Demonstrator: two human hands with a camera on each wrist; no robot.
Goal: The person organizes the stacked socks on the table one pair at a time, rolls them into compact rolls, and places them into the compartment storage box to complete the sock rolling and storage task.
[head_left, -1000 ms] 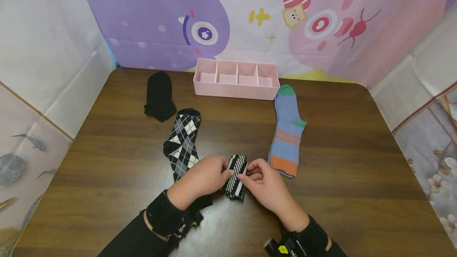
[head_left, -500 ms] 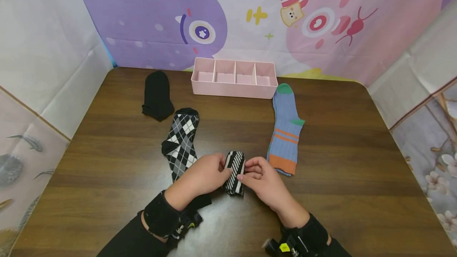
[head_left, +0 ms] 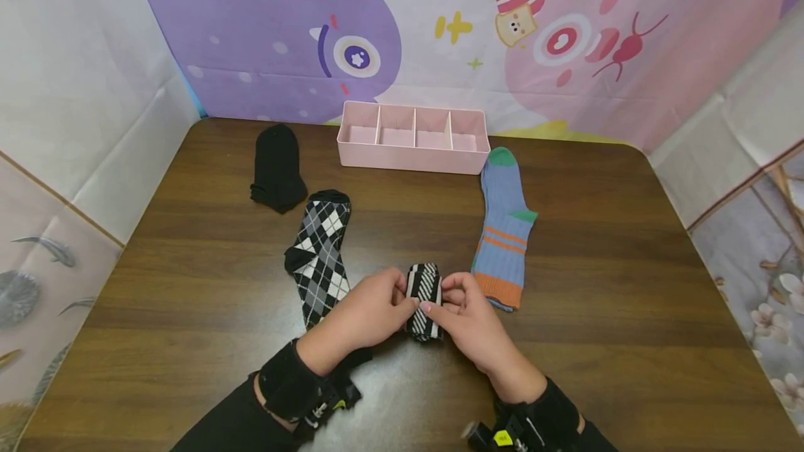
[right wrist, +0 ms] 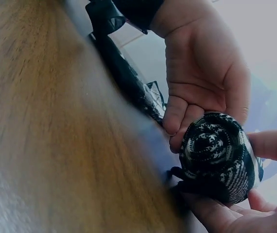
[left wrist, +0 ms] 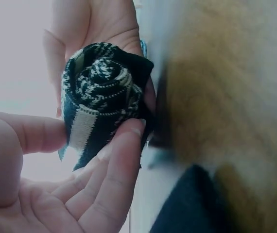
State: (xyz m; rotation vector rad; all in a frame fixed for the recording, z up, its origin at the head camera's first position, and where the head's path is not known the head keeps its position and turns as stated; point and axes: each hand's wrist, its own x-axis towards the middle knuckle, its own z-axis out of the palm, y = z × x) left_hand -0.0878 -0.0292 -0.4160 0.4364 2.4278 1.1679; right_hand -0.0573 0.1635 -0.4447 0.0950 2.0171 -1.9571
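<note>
A black and white patterned sock [head_left: 424, 298], rolled into a tight bundle, is between the two hands near the middle of the table. My left hand [head_left: 375, 304] pinches its left side with thumb and fingers. From the right, my right hand [head_left: 470, 319] holds it the same way, the thumbs close together over the top. Spiral layers show at the end of the rolled sock [left wrist: 104, 80] in the left wrist view, and the other end shows likewise in the right wrist view. An argyle sock [head_left: 323, 250] lies left of the bundle, partly hidden under my left forearm.
A pink box [head_left: 411, 157] with several compartments stands at the table's back edge. Black socks [head_left: 276, 169] lie at the back left. Blue socks with orange stripes and green toes [head_left: 505, 229] lie right of the bundle. A printed cloth [head_left: 433, 75] hangs behind the table.
The rolled sock has shifted slightly right and away from me, and its stripes show differently on top. Both hands keep their grip, the left hand having moved a little right.
</note>
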